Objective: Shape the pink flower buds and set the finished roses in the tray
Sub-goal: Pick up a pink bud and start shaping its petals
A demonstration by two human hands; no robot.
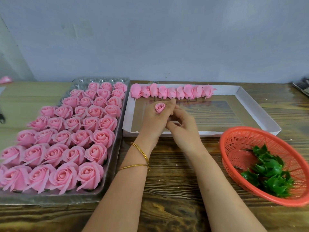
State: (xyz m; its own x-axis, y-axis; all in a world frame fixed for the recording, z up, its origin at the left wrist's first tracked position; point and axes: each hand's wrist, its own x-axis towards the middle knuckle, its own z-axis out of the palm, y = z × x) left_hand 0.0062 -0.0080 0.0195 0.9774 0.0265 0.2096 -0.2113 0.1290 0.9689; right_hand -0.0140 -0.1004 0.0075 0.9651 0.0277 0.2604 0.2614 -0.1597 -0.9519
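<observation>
Pink rolled flower bud (160, 108) sits pinched by curled fingers of the left hand (155, 121), over the near-left corner of the white cardboard tray (260, 114), spiral facing up, long axis roughly upright. Right hand (182, 129) touches the left one, fingers loosely curled, grip unclear. Finished pink roses (66, 136) crowd the clear plastic tray (117, 144) leftward; a red mesh basket (234, 143) stands right.

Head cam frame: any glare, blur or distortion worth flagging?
Head view: soft, even light, faint shadows. Head view: glare streaks on the white box floor and the clear tray rim. Head view: wide-angle bowing curves the tray and table edges; the red basket looks slightly smeared; the bud in the left hand reads clearly.
</observation>
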